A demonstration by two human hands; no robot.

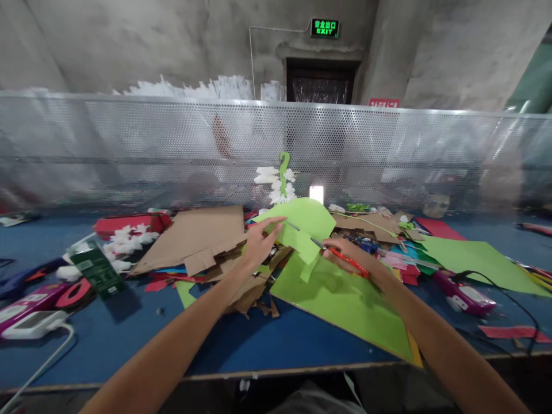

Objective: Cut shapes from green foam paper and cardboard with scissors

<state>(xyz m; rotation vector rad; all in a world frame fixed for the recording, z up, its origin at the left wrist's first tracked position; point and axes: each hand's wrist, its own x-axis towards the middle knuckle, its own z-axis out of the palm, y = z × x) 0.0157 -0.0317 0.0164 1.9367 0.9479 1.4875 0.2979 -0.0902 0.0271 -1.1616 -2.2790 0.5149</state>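
Left hand (pixel 261 240) pinching green paper (pixel 308 215), right hand (pixel 345 253) curled round scissors (pixel 354 264)

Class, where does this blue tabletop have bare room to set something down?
Bare tabletop: along the front edge, between the left forearm and large green sheet; between that forearm, the green carton and white cable. Crowded: the middle, heaped with cardboard scraps.

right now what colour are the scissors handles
The scissors handles are orange-red, as the head view, the only one, shows.

Scissors (pixel 351 263): blades are partly hidden by the light-green sheet (pixel 308 213). Purple device (pixel 38 300), near left: the edge cuts it off.
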